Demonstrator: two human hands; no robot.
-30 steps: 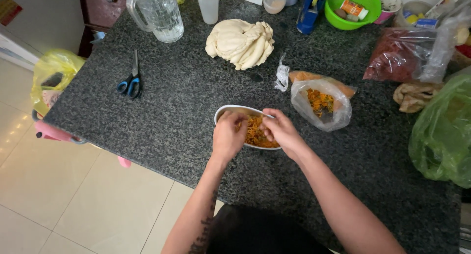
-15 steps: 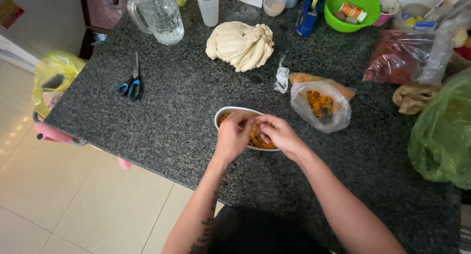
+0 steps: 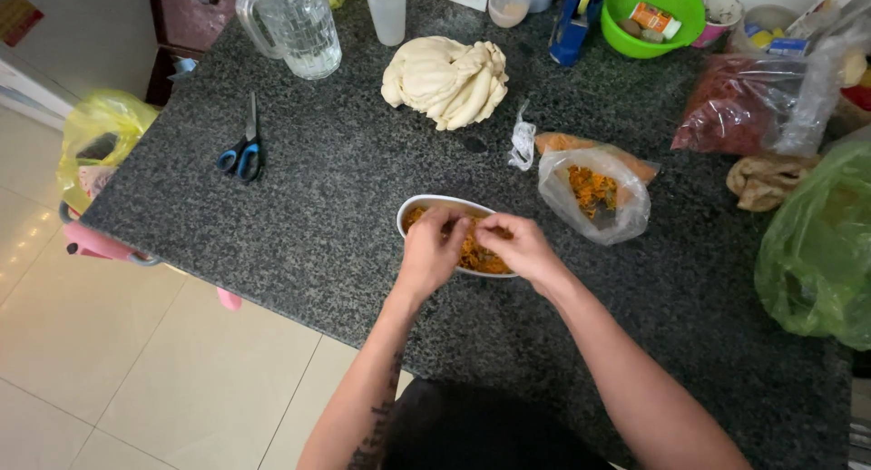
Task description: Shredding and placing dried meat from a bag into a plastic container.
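Two bare forearms rise from the near edge of the picture and converge on one spot, so both hands sit directly over the thing they work on rather than beside it. That thing is a white oval dish (image 3: 426,206) of orange shredded filling (image 3: 476,255), standing on the dark speckled worktop (image 3: 318,207) close to its near edge; its long axis runs left to right, tilted slightly so the right end lies nearer. The left hand (image 3: 429,250) covers the dish's left part, palm down, knuckles up, fingers curled down into the shreds; it looks pressed together around a pinch of filling, though the fingertips themselves are hidden under the hand. The right hand (image 3: 519,246) comes in from the right at a slant, wrist bent, fingers bunched and pointing left so that their tips meet or nearly meet the left hand's over the middle of the dish. Neither hand is nearer than the other; both touch the filling. Just right and a little farther lies an open clear bag (image 3: 594,193) holding more of the orange shreds. Farther off, a pale folded lump of dough (image 3: 446,78) rests mid-worktop, blue-handled scissors (image 3: 241,152) lie well to the left, and a glass jug (image 3: 295,24) and green bowl (image 3: 667,14) stand along the far edge.
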